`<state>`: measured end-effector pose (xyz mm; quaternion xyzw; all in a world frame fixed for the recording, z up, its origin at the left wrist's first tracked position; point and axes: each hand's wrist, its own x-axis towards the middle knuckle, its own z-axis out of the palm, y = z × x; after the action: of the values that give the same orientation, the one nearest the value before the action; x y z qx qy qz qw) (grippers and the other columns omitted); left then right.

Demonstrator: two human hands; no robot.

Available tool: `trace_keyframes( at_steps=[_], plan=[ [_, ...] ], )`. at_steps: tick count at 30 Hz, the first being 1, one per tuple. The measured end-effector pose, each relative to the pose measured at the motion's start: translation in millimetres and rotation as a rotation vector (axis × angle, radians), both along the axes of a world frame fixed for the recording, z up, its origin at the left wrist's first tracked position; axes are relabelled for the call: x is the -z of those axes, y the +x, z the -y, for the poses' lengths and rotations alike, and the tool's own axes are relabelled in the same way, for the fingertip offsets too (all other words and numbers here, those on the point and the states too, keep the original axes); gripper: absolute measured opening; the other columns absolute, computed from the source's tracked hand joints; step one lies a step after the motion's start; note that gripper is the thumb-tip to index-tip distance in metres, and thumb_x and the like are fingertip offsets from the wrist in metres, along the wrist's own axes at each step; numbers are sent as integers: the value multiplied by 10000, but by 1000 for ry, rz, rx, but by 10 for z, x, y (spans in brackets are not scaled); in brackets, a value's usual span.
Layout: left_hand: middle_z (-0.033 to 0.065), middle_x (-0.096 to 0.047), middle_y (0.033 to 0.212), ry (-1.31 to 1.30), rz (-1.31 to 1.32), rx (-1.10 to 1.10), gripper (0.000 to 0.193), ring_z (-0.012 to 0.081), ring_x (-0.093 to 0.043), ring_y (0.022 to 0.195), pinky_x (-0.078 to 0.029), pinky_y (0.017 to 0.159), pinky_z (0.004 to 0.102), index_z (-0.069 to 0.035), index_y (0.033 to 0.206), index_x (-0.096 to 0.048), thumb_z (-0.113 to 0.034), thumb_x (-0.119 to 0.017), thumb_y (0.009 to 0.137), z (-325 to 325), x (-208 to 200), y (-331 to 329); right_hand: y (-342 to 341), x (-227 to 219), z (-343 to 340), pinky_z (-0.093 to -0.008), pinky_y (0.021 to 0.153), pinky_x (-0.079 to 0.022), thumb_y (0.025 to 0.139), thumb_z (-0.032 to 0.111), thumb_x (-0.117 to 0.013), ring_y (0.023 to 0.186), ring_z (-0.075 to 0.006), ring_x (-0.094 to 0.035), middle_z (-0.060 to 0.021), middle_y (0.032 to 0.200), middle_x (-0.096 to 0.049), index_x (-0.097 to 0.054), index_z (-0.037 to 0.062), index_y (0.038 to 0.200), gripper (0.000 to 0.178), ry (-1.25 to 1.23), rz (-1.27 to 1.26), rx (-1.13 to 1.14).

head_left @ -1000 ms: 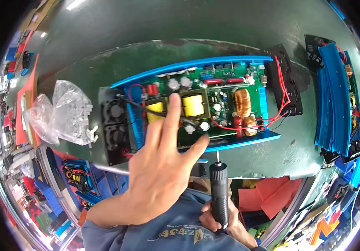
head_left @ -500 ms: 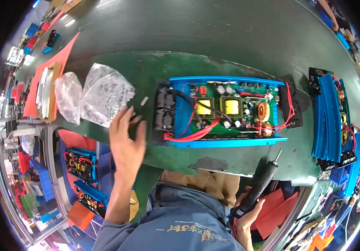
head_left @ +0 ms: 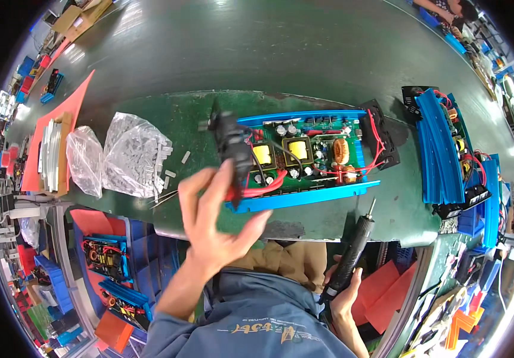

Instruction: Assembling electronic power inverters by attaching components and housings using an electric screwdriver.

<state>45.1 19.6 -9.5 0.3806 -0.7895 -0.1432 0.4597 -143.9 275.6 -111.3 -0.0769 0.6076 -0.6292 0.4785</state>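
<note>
An opened blue metal housing (head_left: pixel 322 192) lies in front of me, its green circuit board (head_left: pixel 322 136) carrying yellow transformers and copper coils. At its left end a black end panel (head_left: pixel 233 149), blurred, stands tilted up, joined to the board by red and black wires. My left hand (head_left: pixel 212 221) reaches to the panel's lower edge, a fingertip at it and the thumb spread apart. Low on the right, my right hand (head_left: pixel 346 292) is wrapped round a black electric screwdriver (head_left: pixel 354 247), its bit pointing up and away. Another black end panel (head_left: pixel 381 134) lies at the housing's right end.
Left on the green bench (head_left: pixel 209 107) lie a clear plastic bag (head_left: pixel 131 155) of small grey pieces, loose pieces and thin metal tweezers (head_left: pixel 164 198). Beyond it is a box of white sheets (head_left: pixel 54 152). More blue housings (head_left: pixel 442 149) stand right; others sit in a bin (head_left: pixel 108 256).
My left hand has moved right from beside the plastic bag to the black end panel, which has swung up from lying flat. The right hand still holds the screwdriver. The view has shifted.
</note>
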Motion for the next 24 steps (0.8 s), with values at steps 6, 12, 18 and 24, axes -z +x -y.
trace_keyframes(
  at_steps=[6, 12, 18, 24],
  plan=[
    [161, -540, 1381, -373, 233, 385, 781, 355, -568, 1183, -442, 1061, 478, -172, 1525, -467, -307, -803, 832, 858, -207, -1065, 35, 13, 17, -270, 557, -437, 1031, 673, -279, 598, -135, -535, -68, 692, -580, -554, 2, 1304, 775, 24, -29, -37],
    [178, -624, 1305, -509, 498, 459, 527, 330, -577, 1241, -406, 1118, 473, -80, 1475, -487, -342, -560, 1024, 1448, 116, -1356, 199, -11, 76, -262, 576, -421, 1041, 658, -297, 621, -117, -547, -62, 762, -630, -551, 13, 1329, 751, -4, -71, -131],
    [146, -652, 1288, -409, 257, 570, 467, 342, -583, 1217, -441, 1071, 457, -60, 1381, -561, -312, -611, 991, 1432, -4, -1170, 313, -35, 46, -257, 549, -414, 1034, 659, -281, 588, -117, -522, -55, 730, -600, -547, -9, 1324, 775, 63, -151, -92],
    [206, -405, 1546, 72, 174, 492, 700, 241, -540, 1234, -506, 908, 302, 5, 1565, -326, -83, -667, 961, 1134, -458, -450, 283, -5, 80, -255, 553, -392, 1039, 627, -302, 602, -116, -523, -65, 725, -606, -557, -31, 1322, 761, 54, -143, -104]
  ],
)
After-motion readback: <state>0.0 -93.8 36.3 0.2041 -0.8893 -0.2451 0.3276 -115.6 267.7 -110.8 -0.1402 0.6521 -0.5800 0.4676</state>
